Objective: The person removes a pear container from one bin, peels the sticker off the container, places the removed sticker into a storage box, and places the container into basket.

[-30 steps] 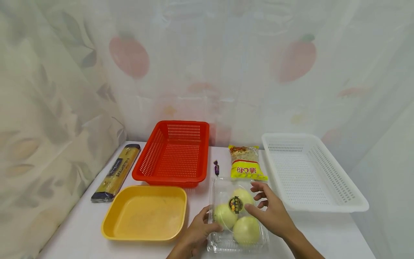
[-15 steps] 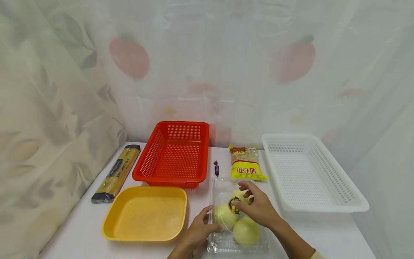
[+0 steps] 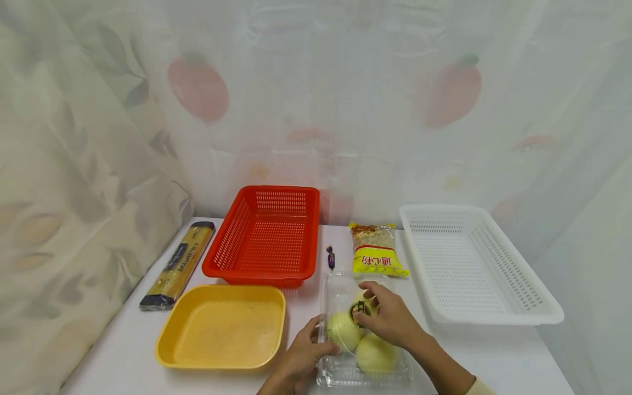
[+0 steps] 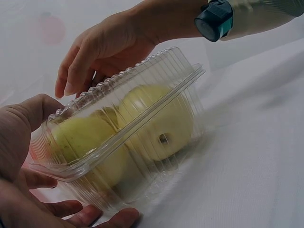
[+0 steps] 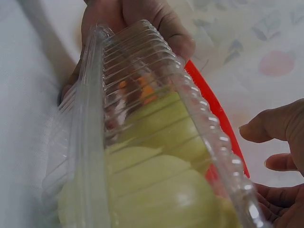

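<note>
A clear plastic clamshell box (image 3: 340, 376) lies near the table's front edge. Inside are round, pale yellow-green fruits (image 3: 377, 354), and a dark round label (image 3: 356, 310) is stuck on the lid. My left hand (image 3: 305, 351) grips the box's left side, thumb over the lid edge and fingers along the lower wall, as the left wrist view shows. Above the lid is my right hand (image 3: 390, 318), its thumb tip overlapping the label and its fingers loosely bent. In the right wrist view, the fingers (image 5: 281, 162) hold nothing.
A yellow tray (image 3: 219, 359) and a red basket (image 3: 209, 263) stand to the left, with a spaghetti pack (image 3: 180, 263) beyond them. Behind the box lie a wrapped candy (image 3: 331, 258) and a yellow pasta bag (image 3: 377, 252). A white basket (image 3: 498, 317) stands at right.
My right hand has moved left across the lid, from its right side to the label. My left hand and the box have stayed in place.
</note>
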`<state>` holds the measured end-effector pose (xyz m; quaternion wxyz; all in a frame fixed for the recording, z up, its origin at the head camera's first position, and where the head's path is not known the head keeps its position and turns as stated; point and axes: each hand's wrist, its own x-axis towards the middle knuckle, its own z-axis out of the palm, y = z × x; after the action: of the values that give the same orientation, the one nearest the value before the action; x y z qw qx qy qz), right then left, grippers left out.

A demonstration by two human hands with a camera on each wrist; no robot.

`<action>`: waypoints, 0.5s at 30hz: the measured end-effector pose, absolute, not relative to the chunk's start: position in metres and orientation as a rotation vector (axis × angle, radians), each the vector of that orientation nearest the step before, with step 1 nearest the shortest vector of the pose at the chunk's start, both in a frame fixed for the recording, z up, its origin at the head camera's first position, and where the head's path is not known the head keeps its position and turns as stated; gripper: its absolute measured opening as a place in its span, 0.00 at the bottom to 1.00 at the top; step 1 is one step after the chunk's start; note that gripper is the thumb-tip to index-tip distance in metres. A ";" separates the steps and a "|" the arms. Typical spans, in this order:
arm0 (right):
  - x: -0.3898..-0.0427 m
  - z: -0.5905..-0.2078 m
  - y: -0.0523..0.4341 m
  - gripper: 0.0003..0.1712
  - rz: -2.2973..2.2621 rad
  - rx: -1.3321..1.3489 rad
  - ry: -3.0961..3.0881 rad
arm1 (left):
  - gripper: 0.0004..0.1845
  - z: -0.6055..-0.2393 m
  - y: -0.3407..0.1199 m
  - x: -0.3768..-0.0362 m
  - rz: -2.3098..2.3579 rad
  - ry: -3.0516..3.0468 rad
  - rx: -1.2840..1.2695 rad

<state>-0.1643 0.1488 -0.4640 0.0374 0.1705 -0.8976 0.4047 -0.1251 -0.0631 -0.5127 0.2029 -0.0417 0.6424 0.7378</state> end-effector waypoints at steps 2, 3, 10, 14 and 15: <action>-0.164 -0.464 0.148 0.31 1.216 0.521 -2.761 | 0.46 -0.513 -0.063 -0.125 2.066 1.786 -0.119; -0.164 -0.463 0.148 0.31 1.204 0.520 -2.765 | 0.46 -0.513 -0.063 -0.125 2.067 1.785 -0.119; -0.167 -0.460 0.144 0.29 1.139 0.489 -2.809 | 0.47 -0.513 -0.063 -0.126 2.038 1.815 -0.138; -0.169 -0.458 0.141 0.25 1.096 0.507 -2.828 | 0.47 -0.514 -0.063 -0.127 2.033 1.813 -0.140; -0.170 -0.457 0.140 0.23 1.090 0.518 -2.830 | 0.46 -0.514 -0.063 -0.127 2.031 1.814 -0.141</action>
<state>-0.1698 0.1405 -0.4575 0.0328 0.1683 -0.9194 0.3540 -0.1267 -0.0626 -0.5144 0.2057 -0.0505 0.6511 0.7288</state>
